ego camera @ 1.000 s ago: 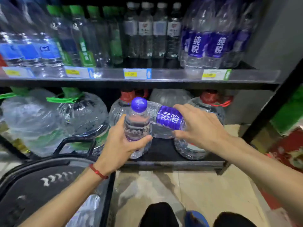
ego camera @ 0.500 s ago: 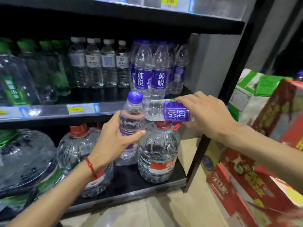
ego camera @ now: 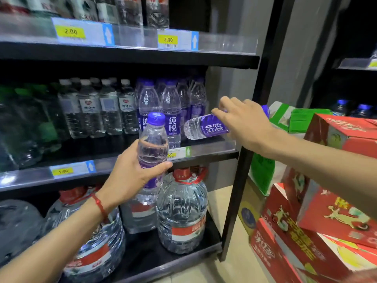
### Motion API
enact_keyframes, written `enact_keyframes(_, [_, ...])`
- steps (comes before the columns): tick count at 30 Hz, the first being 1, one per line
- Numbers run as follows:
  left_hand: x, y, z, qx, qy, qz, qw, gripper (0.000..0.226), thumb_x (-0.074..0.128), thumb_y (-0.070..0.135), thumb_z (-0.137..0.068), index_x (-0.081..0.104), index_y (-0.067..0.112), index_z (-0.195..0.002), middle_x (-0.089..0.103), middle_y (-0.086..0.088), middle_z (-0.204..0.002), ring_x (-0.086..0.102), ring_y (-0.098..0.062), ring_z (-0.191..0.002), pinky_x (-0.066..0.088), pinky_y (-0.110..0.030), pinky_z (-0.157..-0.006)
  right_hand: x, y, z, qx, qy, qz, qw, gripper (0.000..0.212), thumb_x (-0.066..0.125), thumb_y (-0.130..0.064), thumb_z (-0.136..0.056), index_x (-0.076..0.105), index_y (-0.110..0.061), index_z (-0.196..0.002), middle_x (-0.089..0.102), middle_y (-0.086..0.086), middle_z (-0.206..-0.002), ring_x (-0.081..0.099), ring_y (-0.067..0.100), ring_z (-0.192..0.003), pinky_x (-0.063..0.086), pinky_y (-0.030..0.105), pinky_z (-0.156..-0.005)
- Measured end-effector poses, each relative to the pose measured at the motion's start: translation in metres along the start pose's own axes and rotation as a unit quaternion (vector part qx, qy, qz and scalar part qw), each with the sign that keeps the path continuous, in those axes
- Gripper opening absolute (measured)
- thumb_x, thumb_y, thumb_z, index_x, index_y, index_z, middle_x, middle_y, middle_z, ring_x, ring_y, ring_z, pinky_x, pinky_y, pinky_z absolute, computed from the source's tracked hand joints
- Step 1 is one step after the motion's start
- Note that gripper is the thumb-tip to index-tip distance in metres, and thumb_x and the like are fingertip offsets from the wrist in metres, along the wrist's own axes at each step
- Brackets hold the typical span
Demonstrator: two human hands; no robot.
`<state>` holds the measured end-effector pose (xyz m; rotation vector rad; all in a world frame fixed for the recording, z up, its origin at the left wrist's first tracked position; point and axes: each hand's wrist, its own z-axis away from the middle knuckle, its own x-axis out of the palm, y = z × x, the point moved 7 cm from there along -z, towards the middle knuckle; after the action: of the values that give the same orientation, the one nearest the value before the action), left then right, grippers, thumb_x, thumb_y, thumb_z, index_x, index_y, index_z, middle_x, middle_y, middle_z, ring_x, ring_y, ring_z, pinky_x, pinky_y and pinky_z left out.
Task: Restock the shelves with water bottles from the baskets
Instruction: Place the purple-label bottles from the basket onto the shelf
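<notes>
Your left hand [ego camera: 130, 176] grips upright bottle [ego camera: 152, 148], frame centre | your right hand [ego camera: 242, 121] holds sideways bottle [ego camera: 204, 127] at middle shelf [ego camera: 204, 153].

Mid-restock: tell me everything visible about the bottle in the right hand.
Clear ribbed plastic bottle, purple label with white characters, purple cap poking out behind the right hand, which grips its upper half. It lies nearly horizontal, base toward the purple-labelled row on the middle shelf, just above the front rail.
</notes>
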<state>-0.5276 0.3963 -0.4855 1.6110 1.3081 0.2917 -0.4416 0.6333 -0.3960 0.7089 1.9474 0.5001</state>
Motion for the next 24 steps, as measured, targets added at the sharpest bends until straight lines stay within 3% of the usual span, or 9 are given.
enact_keyframes(4, [0.002,0.002,-0.007,-0.002,-0.006,-0.009,1.0,0.06,0.084,0.051,-0.065,0.065,0.028,-0.117,0.074,0.02,-0.113,0.07,-0.002,-0.106,0.054,-0.037,-0.101,0.017,0.004,-0.028,-0.005,0.004,0.026,1.0,0.055,0.082,-0.026,-0.079,0.056,-0.016,-0.126,0.054,0.006,-0.119,0.06,0.028,-0.101,0.035,0.037,-0.07])
enact_keyframes(7, [0.003,-0.001,-0.01,-0.008,-0.007,-0.012,1.0,0.058,0.085,0.049,-0.066,0.065,0.029,-0.117,0.074,0.019,-0.112,0.071,-0.003,-0.105,0.054,-0.038,-0.1,0.031,-0.004,-0.044,-0.033,0.008,0.068,0.997,0.052,0.085,-0.021,-0.076,0.057,-0.019,-0.12,0.057,0.003,-0.111,0.063,0.025,-0.096,0.042,0.036,-0.073])
enact_keyframes(11, [0.0,-0.005,-0.012,-0.008,-0.001,-0.011,1.0,0.055,0.084,0.045,-0.067,0.065,0.03,-0.116,0.073,0.024,-0.11,0.07,0.001,-0.103,0.054,-0.029,-0.095,0.052,-0.018,-0.057,-0.063,0.002,0.091,0.994,0.048,0.087,-0.023,-0.071,0.058,-0.02,-0.11,0.062,0.0,-0.102,0.063,0.025,-0.092,0.043,0.037,-0.076])
enact_keyframes(18, [-0.004,-0.013,-0.014,-0.011,0.008,0.004,1.0,0.06,0.082,0.05,-0.066,0.064,0.028,-0.118,0.072,0.024,-0.111,0.069,0.003,-0.104,0.051,-0.021,-0.091,0.062,-0.029,-0.068,-0.058,0.017,0.1,0.993,0.052,0.085,-0.02,-0.075,0.057,-0.019,-0.118,0.064,0.002,-0.112,0.062,0.025,-0.102,0.044,0.037,-0.086])
enact_keyframes(21, [-0.002,-0.014,-0.016,-0.016,0.004,0.014,1.0,0.06,0.082,0.05,-0.067,0.064,0.028,-0.12,0.073,0.021,-0.112,0.069,0.0,-0.105,0.051,-0.025,-0.094,0.063,-0.024,-0.062,-0.044,-0.011,0.083,0.996,0.047,0.08,-0.029,-0.083,0.055,-0.018,-0.122,0.064,0.002,-0.115,0.062,0.026,-0.104,0.042,0.038,-0.084])
enact_keyframes(24, [0.004,-0.015,-0.015,-0.016,0.0,0.024,1.0,0.059,0.083,0.047,-0.067,0.064,0.028,-0.119,0.074,0.02,-0.111,0.069,0.0,-0.105,0.052,-0.025,-0.094,0.069,-0.018,-0.05,0.004,-0.098,-0.002,0.995,0.051,0.075,-0.045,-0.089,0.055,-0.015,-0.126,0.064,0.005,-0.121,0.063,0.029,-0.11,0.045,0.041,-0.086])
